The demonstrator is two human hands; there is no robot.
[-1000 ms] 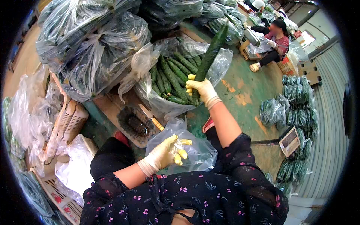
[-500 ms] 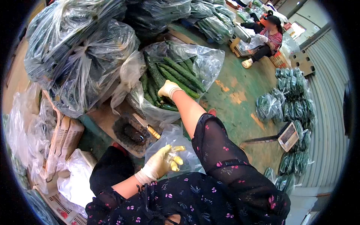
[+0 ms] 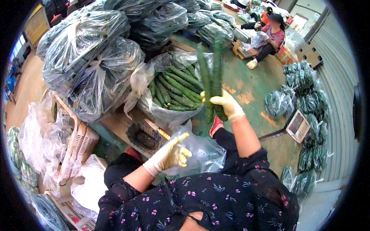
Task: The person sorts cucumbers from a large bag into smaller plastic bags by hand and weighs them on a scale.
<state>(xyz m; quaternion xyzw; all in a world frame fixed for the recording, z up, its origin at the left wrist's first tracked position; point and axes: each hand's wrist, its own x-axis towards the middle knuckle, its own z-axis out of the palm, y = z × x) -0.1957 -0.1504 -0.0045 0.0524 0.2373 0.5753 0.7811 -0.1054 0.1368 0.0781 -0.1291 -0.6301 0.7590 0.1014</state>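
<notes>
My right hand [image 3: 228, 106], in a pale glove, grips two long cucumbers [image 3: 208, 82] upright over the floor, right of the big sack. They are blurred by motion. More cucumbers [image 3: 175, 88] fill the open clear plastic sack [image 3: 165, 113] on the far side. Over my lap is my gloved left hand [image 3: 169, 154], its yellow-tipped fingers partly bent at the edge of a clear plastic bag [image 3: 204, 152]. The bag spreads across my knees; the exact hold on it is partly hidden. A knife [image 3: 160, 131] with a yellowish handle lies beyond that hand.
Big tied sacks [image 3: 92, 57] are heaped at the upper left. Plastic crates [image 3: 79, 144] with loose bags stand left. A scale display [image 3: 297, 126] stands right, near stacked bagged cucumbers [image 3: 308, 100] along the wall. Another person [image 3: 273, 36] sits at the upper right.
My right hand has come out of the sack and moved right, now holding two cucumbers. My left hand has shifted slightly right and up, and the clear bag lies more spread out.
</notes>
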